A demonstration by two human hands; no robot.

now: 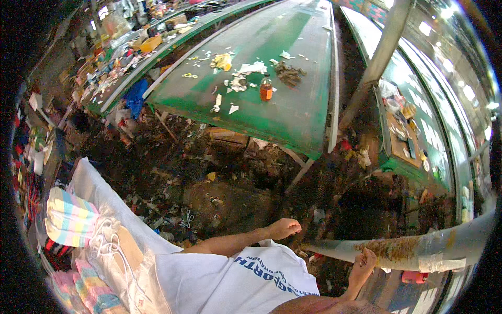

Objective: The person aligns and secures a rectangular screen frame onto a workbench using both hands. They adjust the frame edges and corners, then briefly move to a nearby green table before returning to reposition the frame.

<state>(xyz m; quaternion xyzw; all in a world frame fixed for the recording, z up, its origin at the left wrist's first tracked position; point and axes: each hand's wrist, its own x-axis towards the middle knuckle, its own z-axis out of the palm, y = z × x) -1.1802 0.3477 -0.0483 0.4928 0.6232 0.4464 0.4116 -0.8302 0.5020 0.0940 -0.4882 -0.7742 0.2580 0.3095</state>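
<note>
My left hand (285, 228) hovers in front of my white printed shirt (235, 282). Its fingers are curled into a loose fist, and nothing shows in them. To the right, my right hand (364, 260) is raised beside a thick grey pipe (444, 246) with rust patches and tape. Those fingers are bent closed too, and I see nothing held. Whether they touch the pipe I cannot tell. Beyond both hands lies a green conveyor belt (209, 110) carrying a small orange-brown bottle (266, 89), a brown clump like a glove (288, 74), white scraps (253, 68) and a yellow piece (221, 62).
Litter covers the dark ground (219, 199) below the belt's end. At left, a striped pastel cloth (70, 217) and tan laced item (117, 246) rest by a pale panel. A slanted post (376, 65) stands right of the belt, near a side table (400, 138) with odds and ends.
</note>
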